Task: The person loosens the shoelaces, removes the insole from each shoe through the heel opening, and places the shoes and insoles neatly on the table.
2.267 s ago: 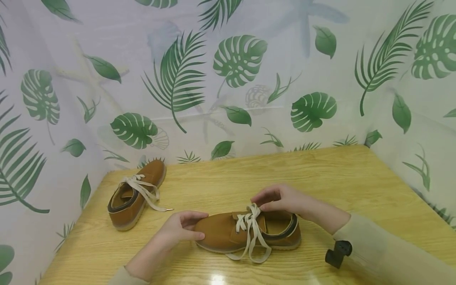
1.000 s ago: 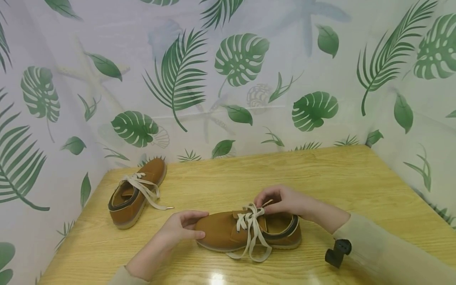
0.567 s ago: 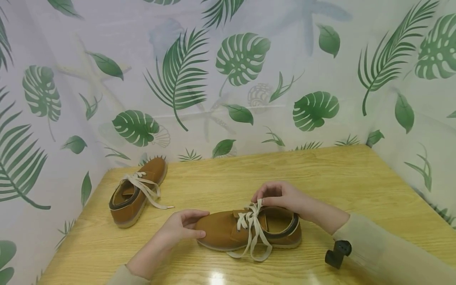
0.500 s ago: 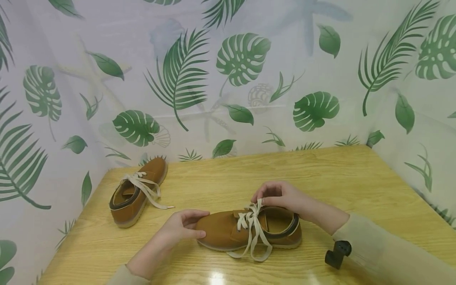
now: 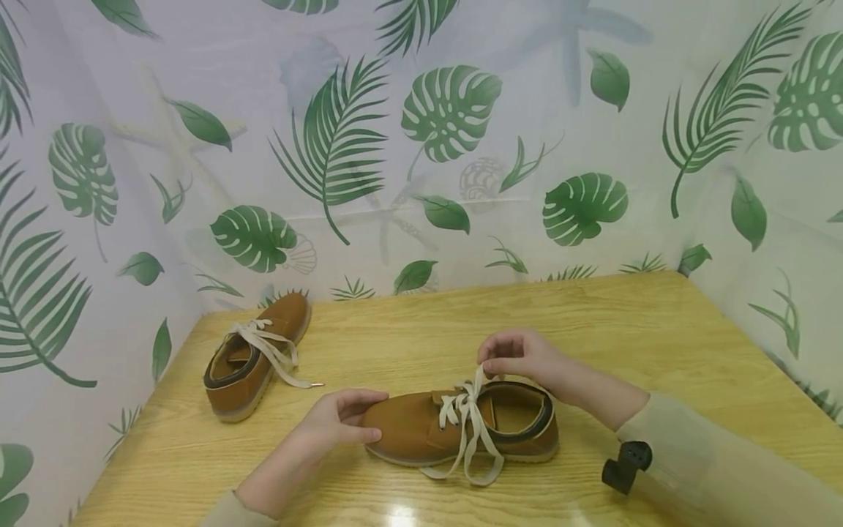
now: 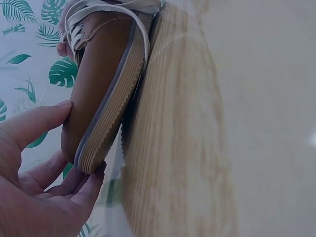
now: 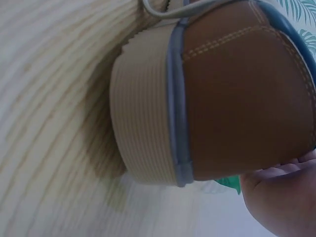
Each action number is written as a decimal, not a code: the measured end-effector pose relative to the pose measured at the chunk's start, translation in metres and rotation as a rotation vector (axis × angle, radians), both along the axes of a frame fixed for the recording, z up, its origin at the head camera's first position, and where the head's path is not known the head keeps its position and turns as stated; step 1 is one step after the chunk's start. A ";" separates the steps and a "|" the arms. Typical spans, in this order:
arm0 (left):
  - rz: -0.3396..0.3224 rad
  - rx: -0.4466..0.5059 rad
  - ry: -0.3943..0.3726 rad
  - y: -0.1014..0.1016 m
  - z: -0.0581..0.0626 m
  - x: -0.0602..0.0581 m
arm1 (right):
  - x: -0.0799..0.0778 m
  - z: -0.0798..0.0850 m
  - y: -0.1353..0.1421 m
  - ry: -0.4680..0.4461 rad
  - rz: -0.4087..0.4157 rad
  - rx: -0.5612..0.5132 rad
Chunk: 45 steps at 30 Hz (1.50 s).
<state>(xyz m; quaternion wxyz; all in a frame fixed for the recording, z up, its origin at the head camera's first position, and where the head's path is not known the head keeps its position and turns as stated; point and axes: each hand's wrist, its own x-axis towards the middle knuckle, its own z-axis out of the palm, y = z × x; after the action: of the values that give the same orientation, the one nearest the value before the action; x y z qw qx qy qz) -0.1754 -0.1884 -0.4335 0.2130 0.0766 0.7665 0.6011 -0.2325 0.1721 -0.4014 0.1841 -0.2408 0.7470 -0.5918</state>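
A brown shoe with a pale sole lies sideways on the table in the head view, toe to the left. My left hand holds its toe, thumb on the upper; in the left wrist view the fingers of that hand reach the sole's front edge. Cream shoelaces are tied in a bow over the tongue. Above the shoe's opening, my right hand pinches one lace strand and draws it upward. The right wrist view is filled by the heel, which hides most of the right hand.
A second brown shoe with loose cream laces stands at the table's back left. The wooden table meets a leaf-patterned cloth at its back and sides. A small black device is strapped to the right sleeve.
My right hand, earlier at the bow, has risen slightly and moved right, stretching the lace strand upward. The left hand stays on the toe, and the shoe has hardly moved.
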 end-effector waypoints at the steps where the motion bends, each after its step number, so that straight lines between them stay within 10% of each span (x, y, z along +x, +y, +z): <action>1: -0.001 0.002 -0.001 0.000 0.000 0.000 | 0.000 0.001 0.001 0.003 0.001 0.000; 45: 0.014 0.011 0.008 0.002 -0.002 0.002 | -0.011 -0.005 0.041 0.019 0.015 0.226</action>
<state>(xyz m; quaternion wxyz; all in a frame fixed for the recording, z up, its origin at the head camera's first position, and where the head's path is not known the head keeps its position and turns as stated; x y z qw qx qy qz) -0.1735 -0.1865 -0.4359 0.2051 0.0749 0.7646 0.6065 -0.2436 0.2132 -0.4066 0.2076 -0.2298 0.8088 -0.5000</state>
